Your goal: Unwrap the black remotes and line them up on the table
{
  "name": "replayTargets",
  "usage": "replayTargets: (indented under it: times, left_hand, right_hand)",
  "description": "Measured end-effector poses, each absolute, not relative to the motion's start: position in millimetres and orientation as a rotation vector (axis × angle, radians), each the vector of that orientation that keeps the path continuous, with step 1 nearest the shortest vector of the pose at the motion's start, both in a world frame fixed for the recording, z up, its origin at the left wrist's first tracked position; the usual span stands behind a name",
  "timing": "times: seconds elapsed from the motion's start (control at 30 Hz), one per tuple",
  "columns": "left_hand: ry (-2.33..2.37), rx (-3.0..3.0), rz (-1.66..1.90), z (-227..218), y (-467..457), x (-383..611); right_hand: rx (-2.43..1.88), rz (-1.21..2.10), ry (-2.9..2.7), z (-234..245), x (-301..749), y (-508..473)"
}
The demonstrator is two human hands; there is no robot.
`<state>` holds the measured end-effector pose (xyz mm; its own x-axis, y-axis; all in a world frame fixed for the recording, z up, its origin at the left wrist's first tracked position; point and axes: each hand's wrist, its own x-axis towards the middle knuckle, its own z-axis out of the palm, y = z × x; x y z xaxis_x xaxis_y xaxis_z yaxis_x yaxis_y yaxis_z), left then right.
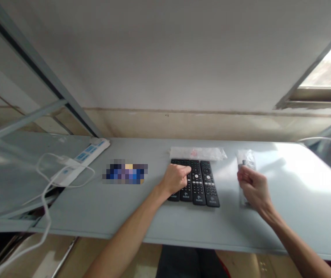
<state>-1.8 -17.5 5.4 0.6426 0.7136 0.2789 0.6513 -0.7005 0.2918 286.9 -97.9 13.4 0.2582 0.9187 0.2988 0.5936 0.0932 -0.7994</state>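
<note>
Several black remote controls (202,183) lie side by side on a grey table (299,181). My left hand (176,178) rests on the leftmost remotes, its fingers curled and its fingertips pressing on one of them. My right hand (252,187) hovers to the right, fingers curled closed around a remote wrapped in a clear plastic bag (246,164). A flat clear plastic bag (198,153) lies just behind the row of remotes.
A white power strip (80,160) with white cables (45,185) lies at the table's left end. A small blurred object (125,173) sits left of the remotes. A wall runs behind the table and a window (328,73) is at the upper right.
</note>
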Motion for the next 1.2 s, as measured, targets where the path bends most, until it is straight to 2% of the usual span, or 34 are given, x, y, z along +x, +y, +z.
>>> replayTargets:
  times: [0.13,0.23,0.37,0.47,0.6,0.97,1.2]
  left_hand:
    - [1.033,2.772,0.757,10.8,-16.2,1.5]
    - [1.128,2.729,0.941,11.1,-13.7,0.6]
    - [1.235,2.605,1.160,6.7,-9.4,-2.5]
    - [1.145,2.545,1.273,3.7,-7.8,-3.8]
    - [1.080,2.493,1.227,0.3,-9.7,-5.3]
    - [1.103,2.404,1.064,5.3,-13.2,-10.5]
    - [1.154,2.400,1.008,4.3,-10.4,-12.2]
  right_hand:
    - [-1.782,0.303,-1.395,5.1,322.2,-127.0]
    - [-1.791,0.126,-1.440,-4.0,342.4,-141.1]
    - [-1.817,0.117,-1.461,-21.0,349.2,-146.9]
    - [-1.935,0.057,-1.518,-31.2,342.8,-147.1]
    - [-2.041,0.030,-1.588,-32.2,331.6,-148.4]
    - [-2.029,0.495,-1.147,-16.7,344.5,-173.1]
    - [-1.864,0.298,-0.736,12.5,323.3,-193.5]
